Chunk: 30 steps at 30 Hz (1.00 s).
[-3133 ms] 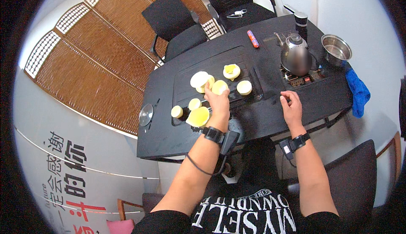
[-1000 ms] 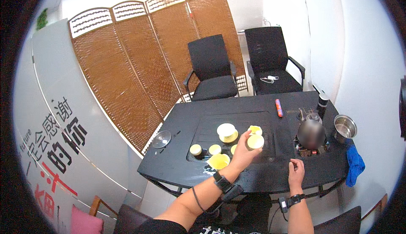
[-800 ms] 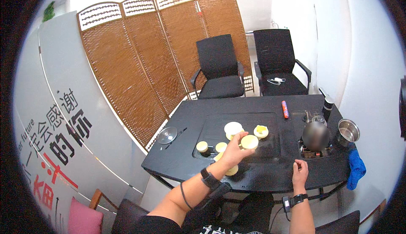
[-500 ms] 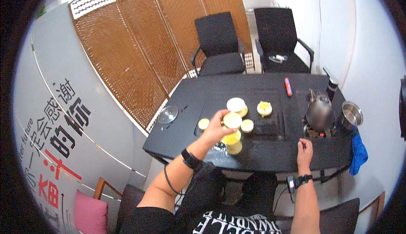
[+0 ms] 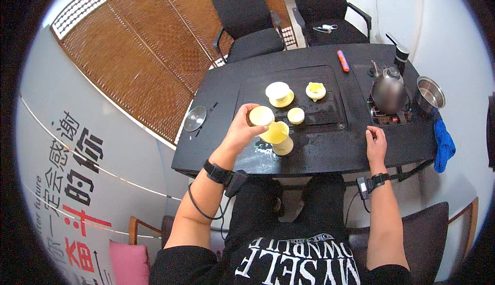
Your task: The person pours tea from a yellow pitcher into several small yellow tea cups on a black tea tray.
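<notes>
My left hand (image 5: 241, 132) grips a pale yellow cup (image 5: 262, 115) by its side, thumb at the near rim. The cup is raised by the rim of a pale yellow pitcher (image 5: 282, 146), which is broad-mouthed and upright near the table's front. I cannot tell whether the two touch. Just right of the pitcher stands a small yellow cup (image 5: 296, 115). Beyond it sit a white-topped yellow bowl on a saucer (image 5: 279, 94) and a small round yellow-and-white vessel (image 5: 315, 91). My right hand (image 5: 377, 141) rests by the front edge, its fingers curled with nothing showing in them.
A dark tea tray (image 5: 330, 112) lies on the black table. At right are a kettle (image 5: 389, 94) on a cooker, a steel pot (image 5: 430, 93) and a blue cloth (image 5: 444, 143). A red packet (image 5: 343, 61) lies behind; a glass lid (image 5: 195, 118) lies left.
My view has shifted, so the table sits higher in the picture. My left hand has moved slightly left of the pitcher, still holding the cup; the small cup at left is now out of sight.
</notes>
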Available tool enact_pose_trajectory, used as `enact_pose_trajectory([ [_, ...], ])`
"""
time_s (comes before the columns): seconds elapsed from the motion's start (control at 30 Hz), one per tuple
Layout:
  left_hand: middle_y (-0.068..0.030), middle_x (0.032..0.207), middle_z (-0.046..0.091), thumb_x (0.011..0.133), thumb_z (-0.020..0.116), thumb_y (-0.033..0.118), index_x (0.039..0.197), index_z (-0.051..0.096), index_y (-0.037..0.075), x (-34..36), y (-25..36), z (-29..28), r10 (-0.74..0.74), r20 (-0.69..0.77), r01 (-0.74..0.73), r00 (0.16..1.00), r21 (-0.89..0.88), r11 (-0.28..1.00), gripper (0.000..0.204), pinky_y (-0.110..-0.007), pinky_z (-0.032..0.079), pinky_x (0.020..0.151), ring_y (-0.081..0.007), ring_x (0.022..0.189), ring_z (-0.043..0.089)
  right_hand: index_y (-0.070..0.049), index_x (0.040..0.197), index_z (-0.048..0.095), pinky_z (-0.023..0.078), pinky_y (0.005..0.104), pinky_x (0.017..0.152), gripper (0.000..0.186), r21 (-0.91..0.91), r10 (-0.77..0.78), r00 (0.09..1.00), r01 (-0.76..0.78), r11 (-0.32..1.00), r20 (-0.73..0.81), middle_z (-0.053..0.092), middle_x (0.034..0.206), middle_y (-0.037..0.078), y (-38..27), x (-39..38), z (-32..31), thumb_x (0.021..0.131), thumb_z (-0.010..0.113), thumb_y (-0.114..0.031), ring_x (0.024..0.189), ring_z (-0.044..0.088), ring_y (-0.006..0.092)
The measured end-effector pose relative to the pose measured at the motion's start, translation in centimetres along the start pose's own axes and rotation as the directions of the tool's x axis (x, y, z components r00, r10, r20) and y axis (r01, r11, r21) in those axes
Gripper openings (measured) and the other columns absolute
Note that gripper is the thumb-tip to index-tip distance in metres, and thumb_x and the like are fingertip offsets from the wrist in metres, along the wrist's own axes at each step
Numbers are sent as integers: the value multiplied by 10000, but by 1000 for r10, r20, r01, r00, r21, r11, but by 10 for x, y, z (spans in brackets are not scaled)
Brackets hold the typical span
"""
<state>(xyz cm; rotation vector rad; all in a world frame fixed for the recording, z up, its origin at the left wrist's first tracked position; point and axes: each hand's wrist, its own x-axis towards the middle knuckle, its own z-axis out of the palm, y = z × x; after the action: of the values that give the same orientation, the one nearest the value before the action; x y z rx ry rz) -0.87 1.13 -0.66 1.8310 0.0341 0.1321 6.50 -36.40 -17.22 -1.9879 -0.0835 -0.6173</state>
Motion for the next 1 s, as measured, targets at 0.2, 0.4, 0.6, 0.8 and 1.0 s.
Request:
enact_pose_trajectory([
  [0.2, -86, 1101, 549, 691, 691, -42, 1220, 410, 14, 0, -5, 1, 8, 6, -9, 1000, 105, 994, 602, -303, 466, 875, -176, 1003, 555, -25, 975, 614, 463, 298, 747, 167, 87, 47, 999, -48, 995, 15, 578, 943, 73, 2, 1, 4, 865, 590, -149, 818, 567, 189],
  [0.4, -97, 1100, 545, 698, 691, -37, 1219, 405, 5, -1, -5, 3, 23, -12, -20, 1000, 208, 978, 596, -298, 480, 869, -182, 1005, 558, -23, 967, 614, 463, 300, 758, 164, 15, -7, 1000, 7, 1000, 9, 588, 934, 82, -3, 2, 2, 852, 595, -139, 824, 572, 199],
  [0.6, -117, 1078, 558, 679, 726, 12, 1169, 453, -17, 1, -12, 6, 83, -18, -77, 996, 230, 970, 561, -302, 477, 866, -196, 996, 574, -25, 952, 618, 466, 314, 784, 159, 29, 39, 999, -39, 999, 4, 600, 959, 94, -3, 2, 2, 842, 602, -140, 874, 592, 224],
  [0.8, -111, 1093, 540, 669, 728, 5, 1188, 442, -5, 5, -21, 2, 140, 1, -129, 990, 396, 909, 593, -307, 460, 894, -206, 1021, 556, -29, 954, 622, 469, 302, 763, 156, 16, 62, 998, -62, 998, 4, 600, 954, 76, -6, 2, 2, 836, 606, -130, 851, 593, 211],
  [1.0, -94, 1098, 544, 677, 726, -22, 1221, 415, 5, 4, -16, 5, 149, 18, -138, 989, 507, 851, 627, -300, 458, 900, -188, 1035, 551, -31, 958, 624, 467, 298, 750, 163, 28, 75, 997, -76, 997, 13, 593, 941, 70, -10, 1, 0, 830, 613, -132, 805, 579, 198],
])
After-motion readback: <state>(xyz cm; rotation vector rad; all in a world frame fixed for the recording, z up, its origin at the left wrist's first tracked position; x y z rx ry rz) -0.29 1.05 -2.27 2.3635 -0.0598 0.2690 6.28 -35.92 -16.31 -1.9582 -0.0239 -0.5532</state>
